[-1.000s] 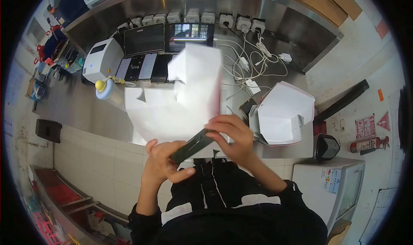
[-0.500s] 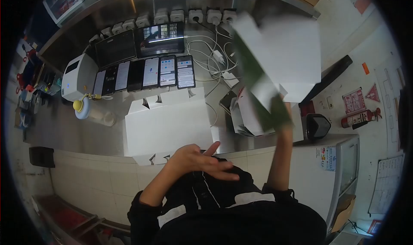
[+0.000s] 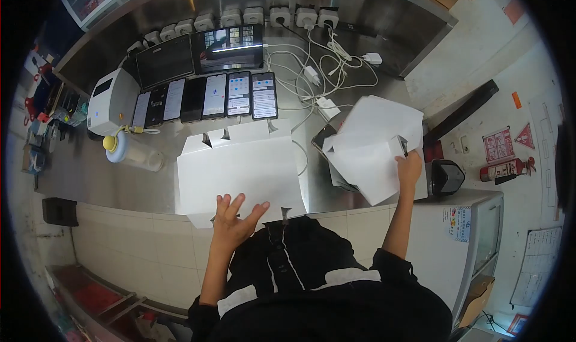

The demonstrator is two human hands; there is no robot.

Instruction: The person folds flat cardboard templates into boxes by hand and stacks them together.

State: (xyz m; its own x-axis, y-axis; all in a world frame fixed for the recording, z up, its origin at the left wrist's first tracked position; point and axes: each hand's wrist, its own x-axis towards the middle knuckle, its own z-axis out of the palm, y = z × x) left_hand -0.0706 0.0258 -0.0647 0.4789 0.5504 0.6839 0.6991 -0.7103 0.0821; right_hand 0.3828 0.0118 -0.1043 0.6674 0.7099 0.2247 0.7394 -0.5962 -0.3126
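Observation:
A flat white cardboard box blank (image 3: 240, 168) with slotted flaps lies on the steel counter in front of me. My left hand (image 3: 235, 223) is at its near edge, fingers spread and holding nothing. To the right, my right hand (image 3: 410, 167) has its fingers closed on the slotted edge of a second white cardboard blank (image 3: 372, 141). This one rests tilted over a stack of folded card (image 3: 343, 179), hiding most of it. A dark phone (image 3: 323, 137) peeks out beside that stack.
Several phones (image 3: 215, 96) stand in a row behind the blank, with a tablet (image 3: 229, 49) and a white printer (image 3: 111, 102) near them. A bottle (image 3: 138, 153) lies at left. White charging cables (image 3: 306, 60) tangle at the back. A black device (image 3: 445, 177) sits at right.
My right hand has brought the raised green-and-white cardboard blank down onto the stack, white side up. My left hand has moved left and forward to the near edge of the first blank.

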